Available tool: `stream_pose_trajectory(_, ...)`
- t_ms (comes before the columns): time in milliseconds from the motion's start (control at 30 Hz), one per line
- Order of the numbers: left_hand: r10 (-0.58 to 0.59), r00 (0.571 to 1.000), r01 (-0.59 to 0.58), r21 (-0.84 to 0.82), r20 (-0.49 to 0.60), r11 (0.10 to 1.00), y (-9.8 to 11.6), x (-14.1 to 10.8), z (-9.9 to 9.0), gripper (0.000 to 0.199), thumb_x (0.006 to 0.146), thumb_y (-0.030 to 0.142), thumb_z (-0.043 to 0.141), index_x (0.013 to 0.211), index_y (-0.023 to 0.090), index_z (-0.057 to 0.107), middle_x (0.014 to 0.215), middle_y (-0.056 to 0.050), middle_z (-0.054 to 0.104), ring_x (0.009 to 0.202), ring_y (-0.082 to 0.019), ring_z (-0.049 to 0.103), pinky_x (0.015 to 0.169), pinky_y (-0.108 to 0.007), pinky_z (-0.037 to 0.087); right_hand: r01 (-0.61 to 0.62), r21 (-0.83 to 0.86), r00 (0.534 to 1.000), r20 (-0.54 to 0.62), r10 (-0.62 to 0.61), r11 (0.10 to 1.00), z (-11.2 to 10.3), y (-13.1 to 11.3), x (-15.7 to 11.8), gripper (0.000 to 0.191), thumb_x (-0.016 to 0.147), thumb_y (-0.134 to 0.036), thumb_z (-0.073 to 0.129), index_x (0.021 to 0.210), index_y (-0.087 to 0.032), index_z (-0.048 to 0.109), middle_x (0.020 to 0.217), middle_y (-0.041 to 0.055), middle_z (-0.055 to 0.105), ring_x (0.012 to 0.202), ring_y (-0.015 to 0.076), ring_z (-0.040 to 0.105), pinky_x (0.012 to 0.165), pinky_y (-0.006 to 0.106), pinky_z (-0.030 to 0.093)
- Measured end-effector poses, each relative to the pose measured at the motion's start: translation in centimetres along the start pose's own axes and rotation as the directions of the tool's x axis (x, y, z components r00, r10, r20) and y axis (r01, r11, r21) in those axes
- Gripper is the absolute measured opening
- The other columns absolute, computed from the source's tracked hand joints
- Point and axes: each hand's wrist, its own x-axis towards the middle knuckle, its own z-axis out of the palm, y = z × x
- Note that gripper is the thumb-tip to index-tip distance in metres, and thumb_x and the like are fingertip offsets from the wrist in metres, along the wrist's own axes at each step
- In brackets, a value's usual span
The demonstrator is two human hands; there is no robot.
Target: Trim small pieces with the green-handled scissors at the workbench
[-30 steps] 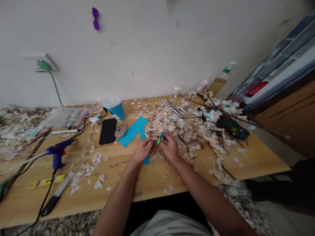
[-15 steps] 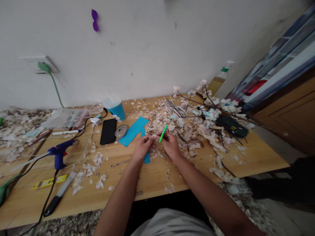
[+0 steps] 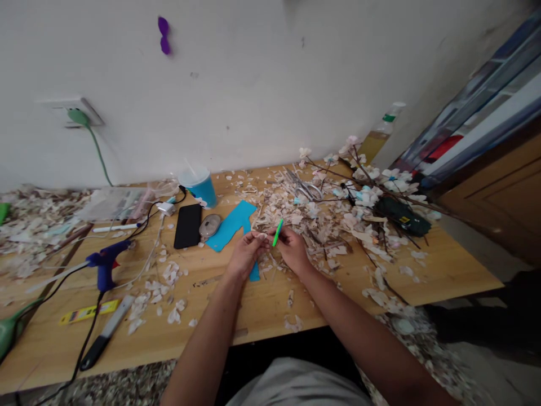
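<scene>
My left hand (image 3: pixel 244 255) is closed in a pinch on a small whitish petal-like piece (image 3: pixel 262 235), partly hidden by the fingertips. Close beside it, my right hand (image 3: pixel 292 252) grips a slim bright green pen-like tool (image 3: pixel 278 232), standing nearly upright; its working tip is hidden. The fingertips of both hands almost meet around the pale piece. Under and behind the left hand lies a cut blue sheet (image 3: pixel 231 224). Just beyond the hands spreads a heap of dry pale petals and shavings (image 3: pixel 291 213).
Scissors (image 3: pixel 305 186) lie in the heap, with flowered branches (image 3: pixel 367 180) and a bottle (image 3: pixel 378 135) at right. Leftward are a blue cup (image 3: pixel 200 186), phone (image 3: pixel 187 225), round tin (image 3: pixel 210 225), corded glue gun (image 3: pixel 105 260), yellow packet (image 3: pixel 90 312) and black-handled blade (image 3: pixel 105 335).
The green tool has tipped slightly more upright and my fingers have shifted a little around the pale piece. The whole view has moved slightly; the table things stay put.
</scene>
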Motion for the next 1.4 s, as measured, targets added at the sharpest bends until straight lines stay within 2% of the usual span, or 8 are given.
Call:
stream_pose_trajectory(400, 0.091, 0.996, -0.091, 0.027, -0.020, 0.995, -0.3, 0.3, -0.6, 0.044, 0.061, 0.031, 0.087, 0.096, 0.017, 0.065, 0.083, -0.004, 0.072, 0.075, -0.015, 0.066, 0.075, -0.027, 0.049, 0.034, -0.069, 0.998, 0.049, -0.031, 0.997, -0.3, 0.3, 0.0, 0.022, 0.079, -0.037, 0.069, 0.095, -0.022, 0.071, 0.092, 0.0040, 0.071, 0.086, 0.0202, 0.065, 0.080, 0.032, 0.051)
stream_pose_trajectory(633, 0.121, 0.993, -0.120, 0.132, 0.003, 0.984, 0.0, 0.3, -0.6, 0.027, 0.066, 0.033, 0.084, 0.079, 0.015, 0.069, 0.074, -0.003, 0.070, 0.066, -0.011, 0.060, 0.069, -0.024, 0.046, 0.061, -0.137, 0.998, 0.038, -0.056, 0.989, -0.4, 0.6, -0.1, 0.021, 0.081, -0.036, 0.066, 0.097, -0.022, 0.069, 0.094, 0.0041, 0.069, 0.088, 0.0205, 0.064, 0.081, 0.032, 0.051)
stream_pose_trajectory(767, 0.159, 0.985, -0.156, 0.060, -0.061, 0.986, 0.3, 0.3, -0.8, 0.027, 0.064, 0.031, 0.085, 0.079, 0.016, 0.070, 0.070, 0.000, 0.066, 0.065, -0.010, 0.058, 0.068, -0.022, 0.047, 0.050, -0.168, 0.998, 0.054, -0.042, 0.985, -0.4, -0.2, -0.4, 0.022, 0.086, -0.036, 0.058, 0.101, -0.022, 0.065, 0.091, 0.0036, 0.068, 0.083, 0.0192, 0.063, 0.076, 0.031, 0.050)
stream_pose_trajectory(833, 0.159, 0.984, -0.162, -0.040, -0.082, 0.986, 0.5, 0.2, -0.8, 0.026, 0.065, 0.029, 0.085, 0.079, 0.015, 0.068, 0.071, 0.000, 0.064, 0.065, -0.009, 0.058, 0.067, -0.021, 0.047, 0.121, -0.323, 0.990, 0.106, -0.092, 0.939, -0.5, -0.6, -0.8, 0.023, 0.086, -0.036, 0.057, 0.103, -0.021, 0.062, 0.092, 0.0054, 0.065, 0.086, 0.0210, 0.060, 0.079, 0.033, 0.049)
stream_pose_trajectory(933, 0.162, 0.984, -0.173, -0.176, -0.073, 0.969, 1.0, 0.0, -0.6, 0.023, 0.067, 0.026, 0.084, 0.076, 0.015, 0.065, 0.067, 0.002, 0.059, 0.062, -0.007, 0.054, 0.062, -0.019, 0.045, 0.271, -0.546, 0.959, 0.221, -0.176, 0.793, -0.2, -1.1, -1.5, 0.025, 0.085, -0.035, 0.056, 0.103, -0.018, 0.057, 0.095, 0.0090, 0.061, 0.092, 0.0245, 0.054, 0.083, 0.038, 0.045)
stream_pose_trajectory(1067, 0.159, 0.980, -0.183, -0.221, -0.121, 0.958, 1.3, -0.2, -0.3, 0.027, 0.063, 0.024, 0.086, 0.076, 0.016, 0.063, 0.064, 0.003, 0.057, 0.055, -0.006, 0.050, 0.054, -0.018, 0.040, 0.346, -0.652, 0.933, 0.313, -0.176, 0.674, 0.3, -1.5, -1.9, 0.022, 0.086, -0.033, 0.055, 0.102, -0.018, 0.054, 0.093, 0.0098, 0.059, 0.092, 0.0258, 0.051, 0.082, 0.039, 0.043)
stream_pose_trajectory(1200, 0.150, 0.979, -0.175, -0.191, -0.141, 0.966, 1.1, -0.1, -0.4, 0.031, 0.062, 0.026, 0.087, 0.078, 0.016, 0.063, 0.071, 0.002, 0.063, 0.054, -0.006, 0.051, 0.053, -0.018, 0.041, 0.349, -0.675, 0.931, 0.332, -0.155, 0.651, 0.4, -1.5, -1.8, 0.022, 0.082, -0.032, 0.058, 0.100, -0.019, 0.055, 0.093, 0.0093, 0.059, 0.092, 0.0257, 0.052, 0.081, 0.038, 0.042)
stream_pose_trajectory(1400, 0.189, 0.971, -0.210, -0.139, -0.149, 0.968, 0.6, 0.0, -0.4, 0.037, 0.061, 0.033, 0.088, 0.081, 0.017, 0.063, 0.065, 0.002, 0.063, 0.051, -0.008, 0.053, 0.050, -0.019, 0.042, 0.338, -0.685, 0.936, 0.315, -0.156, 0.646, 0.3, -1.5, -1.6, 0.019, 0.079, -0.027, 0.057, 0.097, -0.019, 0.056, 0.090, 0.0079, 0.061, 0.090, 0.0243, 0.052, 0.079, 0.036, 0.041)
